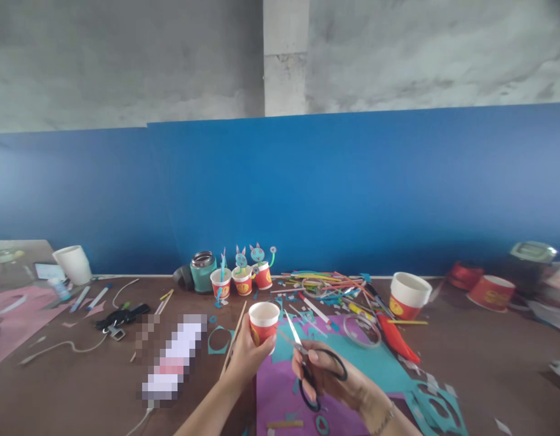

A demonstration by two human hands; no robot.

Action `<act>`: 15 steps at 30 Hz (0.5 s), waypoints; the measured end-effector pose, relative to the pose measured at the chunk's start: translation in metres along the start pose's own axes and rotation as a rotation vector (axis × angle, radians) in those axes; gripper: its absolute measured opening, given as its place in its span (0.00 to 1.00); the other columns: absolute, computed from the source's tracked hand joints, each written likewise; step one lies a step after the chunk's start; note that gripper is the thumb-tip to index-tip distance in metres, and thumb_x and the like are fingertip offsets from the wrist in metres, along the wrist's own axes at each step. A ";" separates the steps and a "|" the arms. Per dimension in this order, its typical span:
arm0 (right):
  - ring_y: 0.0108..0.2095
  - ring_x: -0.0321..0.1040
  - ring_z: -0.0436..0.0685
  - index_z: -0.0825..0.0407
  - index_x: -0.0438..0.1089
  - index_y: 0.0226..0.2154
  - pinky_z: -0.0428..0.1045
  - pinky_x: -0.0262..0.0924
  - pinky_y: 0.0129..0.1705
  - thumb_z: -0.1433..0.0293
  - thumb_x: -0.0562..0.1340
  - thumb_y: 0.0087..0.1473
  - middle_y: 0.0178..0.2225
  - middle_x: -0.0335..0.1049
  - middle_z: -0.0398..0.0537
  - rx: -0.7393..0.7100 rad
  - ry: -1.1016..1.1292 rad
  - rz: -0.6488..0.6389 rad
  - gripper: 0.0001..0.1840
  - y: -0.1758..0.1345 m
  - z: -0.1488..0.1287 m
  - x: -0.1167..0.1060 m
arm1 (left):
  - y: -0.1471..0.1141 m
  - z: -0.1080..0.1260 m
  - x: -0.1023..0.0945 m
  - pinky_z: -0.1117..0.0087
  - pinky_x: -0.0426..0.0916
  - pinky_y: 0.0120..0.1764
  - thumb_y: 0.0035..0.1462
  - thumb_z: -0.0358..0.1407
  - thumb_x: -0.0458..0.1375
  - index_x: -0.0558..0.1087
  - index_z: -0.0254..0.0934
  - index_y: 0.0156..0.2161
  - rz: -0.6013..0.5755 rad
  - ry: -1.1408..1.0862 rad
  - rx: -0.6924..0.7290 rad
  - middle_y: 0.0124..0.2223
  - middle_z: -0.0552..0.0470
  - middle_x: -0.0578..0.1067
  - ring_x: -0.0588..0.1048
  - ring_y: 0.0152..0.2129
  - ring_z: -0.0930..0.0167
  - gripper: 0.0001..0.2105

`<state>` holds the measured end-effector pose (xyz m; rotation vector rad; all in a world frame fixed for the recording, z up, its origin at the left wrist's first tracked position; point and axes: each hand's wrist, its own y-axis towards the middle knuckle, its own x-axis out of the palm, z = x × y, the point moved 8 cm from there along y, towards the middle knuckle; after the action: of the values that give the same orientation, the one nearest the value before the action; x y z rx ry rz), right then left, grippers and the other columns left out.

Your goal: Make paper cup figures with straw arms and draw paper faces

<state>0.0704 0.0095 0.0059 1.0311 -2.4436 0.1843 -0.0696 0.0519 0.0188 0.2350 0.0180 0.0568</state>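
My left hand (249, 357) is wrapped around a red and white paper cup (264, 316), held upright with its mouth facing me. In my right hand (327, 372) is a pair of scissors (299, 345) with black handles. The scissor blades are spread apart and point up toward the cup's right side. Beneath both hands lie purple paper (280, 396) and teal paper (375, 363) with small scraps on them. Behind the held cup stand several decorated cups (242, 283) with paper cat-like faces rising from them.
A teal thermos (203, 272) stands by the blue partition (343, 194). Pipe cleaners (325, 283) lie heaped at the back. Stacked paper cups (409, 297) and a red tapered object (398, 339) are at right. Keys (117, 330) and a cable (73, 346) lie at left.
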 end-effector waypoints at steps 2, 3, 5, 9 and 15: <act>0.18 0.66 0.46 0.57 0.65 0.33 0.41 0.54 0.19 0.56 0.63 0.50 0.29 0.68 0.46 0.002 -0.005 0.003 0.19 0.001 0.002 0.000 | -0.001 0.001 -0.001 0.69 0.67 0.39 0.42 0.35 0.63 0.67 0.36 0.41 0.012 0.005 0.010 0.36 0.50 0.75 0.73 0.34 0.67 0.19; 0.18 0.66 0.46 0.57 0.65 0.32 0.40 0.54 0.19 0.56 0.63 0.49 0.29 0.68 0.46 0.002 -0.004 0.005 0.20 0.001 0.002 0.001 | -0.001 0.001 -0.001 0.69 0.67 0.39 0.42 0.35 0.63 0.67 0.36 0.40 0.020 0.012 0.022 0.36 0.51 0.75 0.73 0.34 0.67 0.18; 0.17 0.66 0.46 0.57 0.65 0.32 0.40 0.53 0.18 0.55 0.63 0.49 0.28 0.68 0.46 0.005 0.011 0.014 0.20 0.001 0.003 0.001 | 0.000 0.001 -0.003 0.68 0.67 0.39 0.42 0.34 0.63 0.67 0.36 0.38 0.050 0.045 0.058 0.36 0.51 0.75 0.73 0.35 0.66 0.16; 0.16 0.65 0.45 0.56 0.66 0.31 0.40 0.52 0.17 0.53 0.61 0.50 0.27 0.68 0.45 0.021 0.042 0.058 0.21 0.002 0.004 0.002 | 0.002 -0.006 -0.004 0.67 0.67 0.40 0.43 0.33 0.61 0.68 0.37 0.38 0.076 0.119 0.110 0.37 0.50 0.76 0.73 0.35 0.66 0.14; 0.15 0.63 0.44 0.57 0.66 0.29 0.40 0.53 0.16 0.57 0.63 0.50 0.26 0.68 0.44 0.030 -0.038 0.083 0.18 0.003 0.001 0.002 | 0.002 -0.008 0.000 0.65 0.67 0.42 0.45 0.33 0.60 0.68 0.36 0.42 0.011 0.183 0.125 0.37 0.48 0.76 0.74 0.36 0.64 0.16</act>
<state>0.0666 0.0098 0.0062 0.9553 -2.5273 0.2314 -0.0697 0.0556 0.0114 0.3547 0.2026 0.0883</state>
